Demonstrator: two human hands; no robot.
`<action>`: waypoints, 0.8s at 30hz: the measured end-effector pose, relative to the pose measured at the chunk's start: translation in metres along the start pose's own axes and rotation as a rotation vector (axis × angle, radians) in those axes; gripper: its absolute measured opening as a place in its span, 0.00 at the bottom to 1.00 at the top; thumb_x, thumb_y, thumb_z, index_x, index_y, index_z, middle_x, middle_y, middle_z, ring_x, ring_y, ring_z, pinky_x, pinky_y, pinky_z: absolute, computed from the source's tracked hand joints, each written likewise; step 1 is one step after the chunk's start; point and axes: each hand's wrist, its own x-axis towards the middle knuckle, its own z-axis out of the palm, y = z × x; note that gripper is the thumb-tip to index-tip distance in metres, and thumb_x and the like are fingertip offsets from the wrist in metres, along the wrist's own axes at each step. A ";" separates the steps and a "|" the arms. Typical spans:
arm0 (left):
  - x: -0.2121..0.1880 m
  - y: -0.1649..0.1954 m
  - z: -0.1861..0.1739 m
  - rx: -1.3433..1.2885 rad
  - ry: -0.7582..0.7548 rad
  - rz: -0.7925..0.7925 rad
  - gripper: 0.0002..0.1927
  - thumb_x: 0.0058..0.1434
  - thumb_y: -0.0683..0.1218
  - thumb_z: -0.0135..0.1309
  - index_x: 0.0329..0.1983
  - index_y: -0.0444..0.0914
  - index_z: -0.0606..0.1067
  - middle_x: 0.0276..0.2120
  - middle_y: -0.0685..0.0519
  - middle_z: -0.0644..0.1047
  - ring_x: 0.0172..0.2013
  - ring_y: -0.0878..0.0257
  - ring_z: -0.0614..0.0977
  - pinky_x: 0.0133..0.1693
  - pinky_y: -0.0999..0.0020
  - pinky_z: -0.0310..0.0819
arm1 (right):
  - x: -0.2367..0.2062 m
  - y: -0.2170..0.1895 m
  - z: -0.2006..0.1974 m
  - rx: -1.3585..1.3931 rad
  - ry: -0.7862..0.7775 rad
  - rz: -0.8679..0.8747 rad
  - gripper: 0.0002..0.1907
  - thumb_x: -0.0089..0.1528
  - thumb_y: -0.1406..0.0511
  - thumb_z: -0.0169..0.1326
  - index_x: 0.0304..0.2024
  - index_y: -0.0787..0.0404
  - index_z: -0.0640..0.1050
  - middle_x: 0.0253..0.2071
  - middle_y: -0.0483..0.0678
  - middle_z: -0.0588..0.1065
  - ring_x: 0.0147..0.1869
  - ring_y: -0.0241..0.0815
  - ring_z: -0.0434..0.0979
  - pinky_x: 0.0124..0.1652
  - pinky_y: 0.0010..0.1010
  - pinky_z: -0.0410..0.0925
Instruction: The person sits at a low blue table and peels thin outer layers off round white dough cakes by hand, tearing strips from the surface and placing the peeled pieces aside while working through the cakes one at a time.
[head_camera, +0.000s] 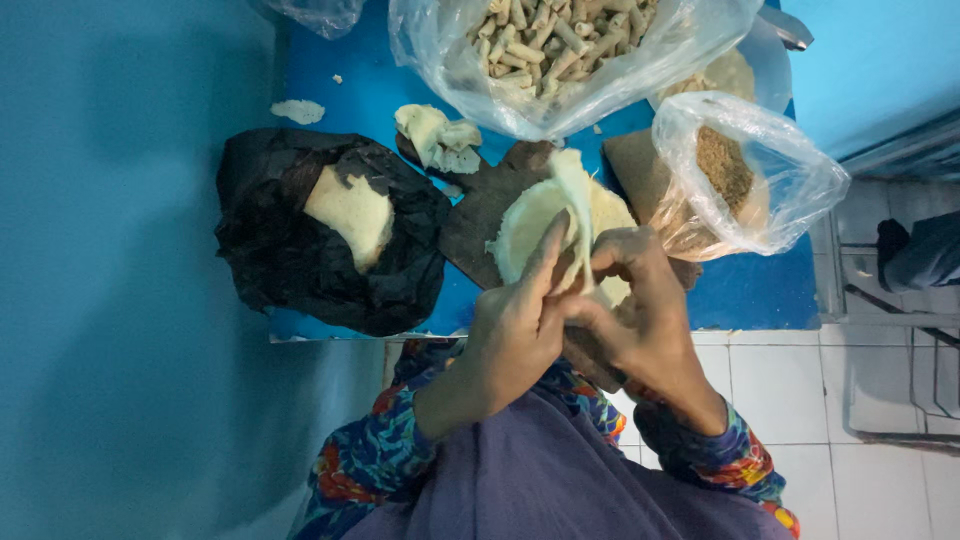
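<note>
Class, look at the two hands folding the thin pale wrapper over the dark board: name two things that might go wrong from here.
1. The thin wrapper is pinched between the left hand and right hand; it may tear at the raised fold.
2. The open clear bag of brown filling sits close beside the right hand; a nudge might tip or spill it over the blue table.
</note>
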 end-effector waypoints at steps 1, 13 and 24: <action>0.000 -0.001 0.000 0.042 -0.021 0.004 0.34 0.67 0.38 0.53 0.76 0.36 0.59 0.33 0.40 0.80 0.33 0.47 0.85 0.35 0.58 0.76 | -0.001 0.001 -0.001 0.110 0.034 0.119 0.16 0.61 0.67 0.61 0.47 0.65 0.72 0.43 0.48 0.72 0.46 0.35 0.72 0.47 0.26 0.68; 0.013 0.008 -0.005 -0.104 0.187 0.169 0.15 0.65 0.38 0.58 0.55 0.34 0.76 0.48 0.43 0.78 0.49 0.49 0.82 0.50 0.64 0.77 | -0.010 0.023 0.014 0.507 0.091 0.211 0.11 0.68 0.76 0.53 0.52 0.64 0.72 0.50 0.46 0.74 0.53 0.32 0.75 0.53 0.26 0.71; 0.001 -0.008 0.006 -0.234 0.287 0.023 0.06 0.70 0.36 0.51 0.48 0.33 0.76 0.42 0.48 0.79 0.43 0.57 0.83 0.47 0.67 0.76 | -0.002 0.025 -0.002 0.903 0.217 0.608 0.12 0.66 0.70 0.55 0.52 0.61 0.74 0.45 0.47 0.77 0.42 0.36 0.79 0.37 0.27 0.73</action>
